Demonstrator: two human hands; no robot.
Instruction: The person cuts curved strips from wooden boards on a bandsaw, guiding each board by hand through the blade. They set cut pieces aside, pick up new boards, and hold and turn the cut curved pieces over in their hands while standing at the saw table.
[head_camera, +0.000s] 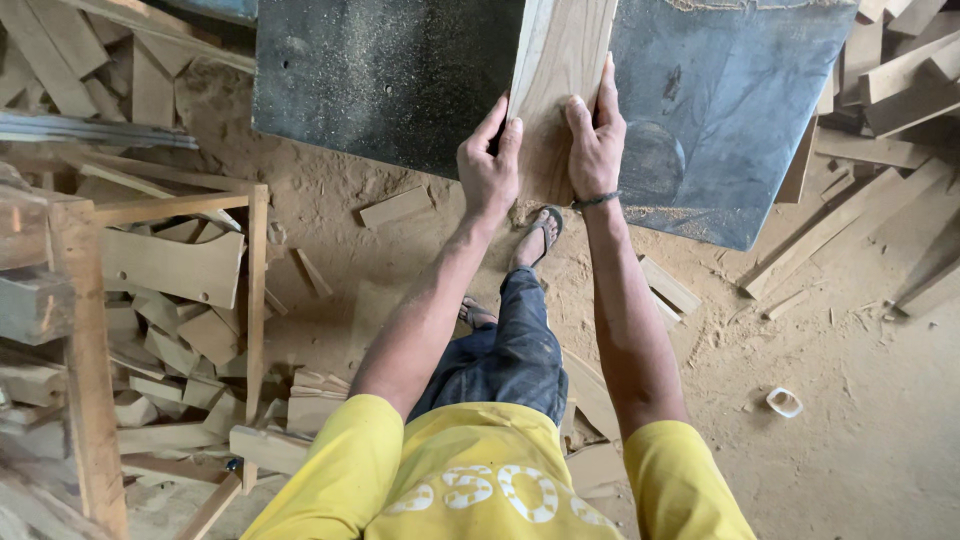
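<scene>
Wooden plank (558, 80), pale and broad, lies lengthwise on a dark metal machine table (390, 80) dusted with sawdust; its near end hangs just past the table's edge. Seen from the head camera looking down, both of the person's hands hold that near end. Left hand (488, 170) is closed on the plank's left edge, fingers curled up onto the top face. Right hand (597, 140) clasps the right edge, thumb and fingers pressed along the wood, a dark band (596, 201) at the wrist. Both arms reach forward from yellow shirt sleeves (330, 480). Below the hands, one foot in a sandal (540, 232) stands on the sawdust-covered floor (850, 400), the leg in dark jeans (505, 350). To the left stands a rough wooden frame (255, 290) holding a heap of offcut blocks (180, 340). More cut boards (880, 120) are piled at the upper right, beside the table. A small white ring-shaped object (785, 402) lies alone on the floor at the right.
</scene>
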